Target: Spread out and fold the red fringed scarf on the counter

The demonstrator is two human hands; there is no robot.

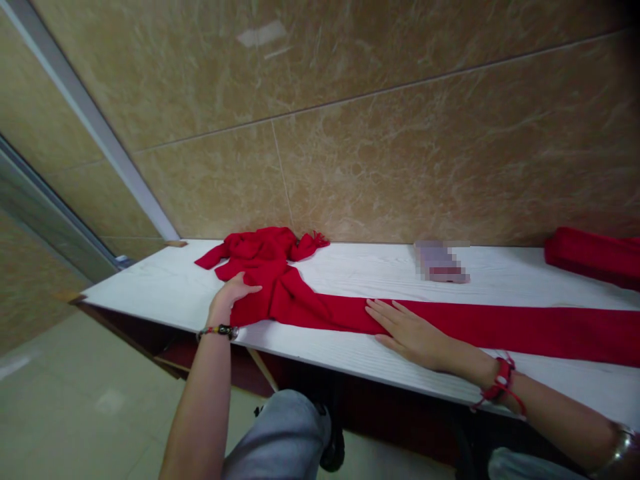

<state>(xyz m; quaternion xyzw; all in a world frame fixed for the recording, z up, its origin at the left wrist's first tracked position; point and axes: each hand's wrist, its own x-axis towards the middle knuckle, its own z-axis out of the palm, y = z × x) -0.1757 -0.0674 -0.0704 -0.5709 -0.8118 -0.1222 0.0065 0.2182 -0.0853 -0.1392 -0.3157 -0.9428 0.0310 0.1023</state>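
Observation:
A long red scarf point(525, 328) lies along the white tabletop, flat on the right and bunched in loose folds at the left. Its fringe shows near the wall. My left hand point(233, 293) rests at the front left edge of the bunched part, thumb stretched out and apart; its other fingers are partly hidden. Palm down, my right hand point(413, 333) lies flat on the smooth stretch of the scarf, fingers extended and holding nothing.
Behind the scarf, a blurred-out flat rectangular item point(440, 262) lies on the white tabletop point(360, 270). A folded red cloth bundle point(590, 257) sits at the far right. A marbled tile wall point(375, 153) borders the back edge. My knee point(285, 427) is below the front edge.

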